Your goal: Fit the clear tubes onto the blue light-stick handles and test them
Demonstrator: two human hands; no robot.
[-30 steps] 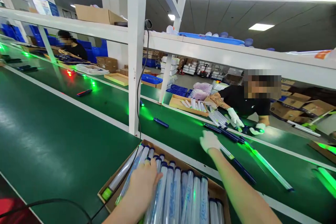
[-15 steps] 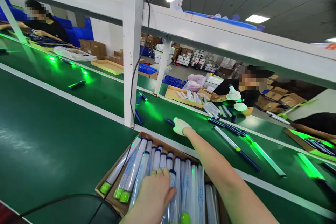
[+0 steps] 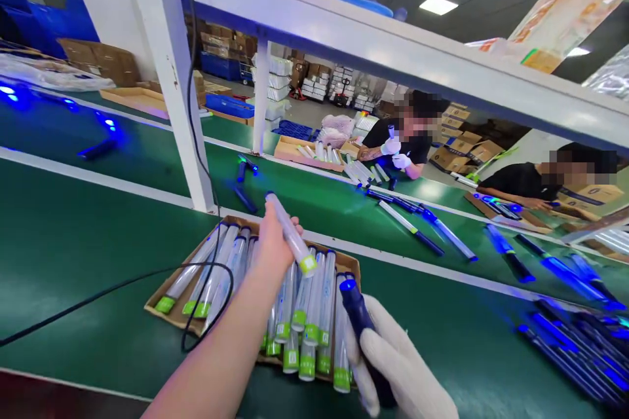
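My bare left hand (image 3: 272, 243) is closed round a clear tube with a green end cap (image 3: 293, 237), lifted above a shallow cardboard tray (image 3: 173, 311) that is packed with several similar clear tubes (image 3: 314, 314). My right hand (image 3: 398, 366), in a white glove, grips a dark blue handle (image 3: 361, 324) whose top end glows blue, just right of the tray at the near edge of the green belt (image 3: 73, 236).
A white frame post (image 3: 177, 91) with a black cable (image 3: 98, 288) stands left of the tray. More lit sticks (image 3: 417, 236) lie across the far belt. Two other people (image 3: 407, 137) work on the opposite side among cardboard boxes. An overhead shelf (image 3: 393, 59) crosses above.
My left hand has lifted one tube out of the tray. My right hand has come back from the far belt holding a blue handle. The lights have turned from green to blue.
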